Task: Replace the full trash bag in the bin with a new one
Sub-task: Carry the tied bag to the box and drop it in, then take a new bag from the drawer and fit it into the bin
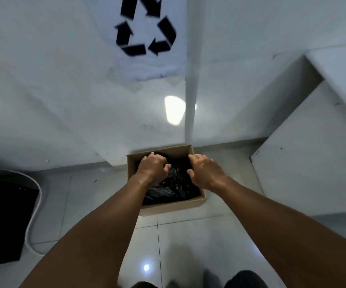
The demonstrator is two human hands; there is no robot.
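Head view showed us bent over a cardboard box that stood on the tiled floor against the white wall, serving as the bin. Inside it lay the black trash bag, crumpled and glossy, filling the box below the rim.

We judged the bag to be thin, soft plastic: it would fold and slide under any push, offer nothing stiff to lift by, and might tear if pulled against the cardboard edge. Its weight we could not tell from here. The best hold seemed to be the loose plastic at the mouth, gathered into one bunch so the load would hang below.

Our left hand reached into the far left of the box, its fingers curled down and seemingly bunching the plastic. Our right hand lay over the right side, fingers bent toward the bag; whether they had already pinched plastic or only rested on it we could not tell. Both forearms stretched straight forward and down, wrists level, hands just apart.

A recycling sign hung on the wall above.
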